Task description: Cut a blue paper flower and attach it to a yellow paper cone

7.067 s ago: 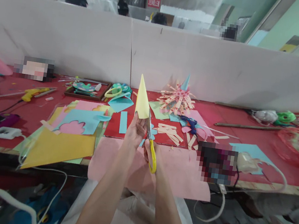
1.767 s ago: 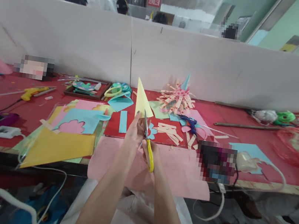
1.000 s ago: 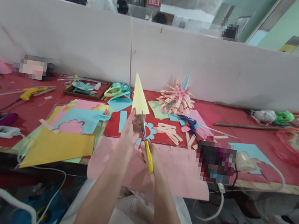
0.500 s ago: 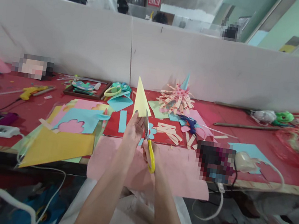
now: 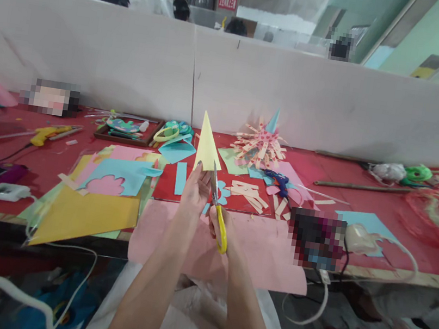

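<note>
My left hand [image 5: 196,189] pinches the lower edge of a pale yellow paper triangle [image 5: 207,146], whose tip points up. In my right hand [image 5: 216,224] is a pair of scissors [image 5: 221,229] with yellow handles. Their metal blades reach up to the paper's lower right edge; whether they are cutting into it I cannot tell. Below both hands a pink sheet [image 5: 259,253] hangs over the table's front edge. Just beyond, a red sheet [image 5: 167,184] carries a blue strip [image 5: 180,178], a blue flower-shaped cutout [image 5: 223,191] and several pale strips [image 5: 246,191].
A pink spiky paper figure [image 5: 264,141] with a blue cone stands at the back. Left lie a gold sheet [image 5: 88,216], a yellow glue gun [image 5: 46,135] and a brown tray [image 5: 149,135]. A blue glue gun [image 5: 278,180] and a white charger [image 5: 359,239] with cable lie right.
The view has shifted very slightly. Both hands, the yellow paper and the scissors stay in nearly the same place. At the far left, part of another person's hand has come into view.
</note>
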`<state>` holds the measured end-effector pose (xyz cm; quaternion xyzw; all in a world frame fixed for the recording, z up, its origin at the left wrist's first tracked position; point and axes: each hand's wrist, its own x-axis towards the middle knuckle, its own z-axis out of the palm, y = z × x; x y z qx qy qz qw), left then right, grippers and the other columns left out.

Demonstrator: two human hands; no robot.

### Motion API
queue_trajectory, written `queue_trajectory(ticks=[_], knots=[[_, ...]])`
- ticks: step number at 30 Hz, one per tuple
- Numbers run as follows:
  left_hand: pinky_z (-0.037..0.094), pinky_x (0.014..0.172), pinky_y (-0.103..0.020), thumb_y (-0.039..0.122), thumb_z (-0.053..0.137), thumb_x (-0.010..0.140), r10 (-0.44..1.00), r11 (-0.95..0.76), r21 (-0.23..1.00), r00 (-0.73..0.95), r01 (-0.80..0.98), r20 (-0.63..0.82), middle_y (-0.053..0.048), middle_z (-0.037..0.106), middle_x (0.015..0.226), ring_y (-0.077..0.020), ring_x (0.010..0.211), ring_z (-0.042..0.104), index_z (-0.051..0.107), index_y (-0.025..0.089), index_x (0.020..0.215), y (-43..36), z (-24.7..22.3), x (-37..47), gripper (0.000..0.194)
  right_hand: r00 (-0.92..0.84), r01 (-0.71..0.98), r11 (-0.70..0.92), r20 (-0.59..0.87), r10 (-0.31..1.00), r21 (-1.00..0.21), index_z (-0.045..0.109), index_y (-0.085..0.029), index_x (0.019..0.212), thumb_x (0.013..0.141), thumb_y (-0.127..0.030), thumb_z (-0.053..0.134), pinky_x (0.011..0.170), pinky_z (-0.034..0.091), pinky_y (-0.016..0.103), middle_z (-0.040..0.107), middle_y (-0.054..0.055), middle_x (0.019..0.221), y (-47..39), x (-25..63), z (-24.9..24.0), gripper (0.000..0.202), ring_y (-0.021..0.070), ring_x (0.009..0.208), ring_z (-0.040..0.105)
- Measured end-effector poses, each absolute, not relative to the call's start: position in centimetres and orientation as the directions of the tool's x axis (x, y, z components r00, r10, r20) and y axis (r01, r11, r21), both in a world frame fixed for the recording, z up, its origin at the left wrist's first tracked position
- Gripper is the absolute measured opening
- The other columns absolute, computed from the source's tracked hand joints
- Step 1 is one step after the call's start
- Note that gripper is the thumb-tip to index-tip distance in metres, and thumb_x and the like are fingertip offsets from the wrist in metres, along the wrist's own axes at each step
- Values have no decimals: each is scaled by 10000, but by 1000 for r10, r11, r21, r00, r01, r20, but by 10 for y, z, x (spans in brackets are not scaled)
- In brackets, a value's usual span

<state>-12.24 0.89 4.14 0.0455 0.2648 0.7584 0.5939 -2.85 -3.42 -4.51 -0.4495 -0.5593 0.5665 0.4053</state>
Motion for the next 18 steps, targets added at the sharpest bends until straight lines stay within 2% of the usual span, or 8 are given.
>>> queue_trajectory(ticks=[7, 11, 18], knots=[[500, 781, -188, 216, 564, 835, 912, -127, 466, -288, -876, -292, -31, 713, 797, -110, 759, 676, 661, 170, 902, 10, 39, -123, 127, -265, 29, -56, -62, 962, -998, 476, -198, 705, 728, -739, 391, 347, 284, 186, 340, -72, 465, -35, -31, -40, 548, 59, 355, 304], [500, 782, -190, 212, 551, 842, 921, -117, 472, -274, -874, -278, -25, 714, 793, -115, 783, 676, 658, 177, 894, 10, 39, -122, 123, -264, 34, -67, -74, 962, -997, 513, -190, 727, 723, -684, 467, 348, 298, 195, 366, -60, 462, -36, -30, -29, 496, 72, 363, 336], [492, 714, -167, 167, 514, 854, 924, -108, 477, -264, -872, -275, -14, 707, 736, -89, 686, 664, 645, 170, 799, 11, 39, -121, 142, -252, 76, -92, -109, 962, -993, 530, -186, 748, 719, -665, 492, 349, 279, 207, 341, -68, 405, -35, -30, -25, 482, 80, 338, 328]])
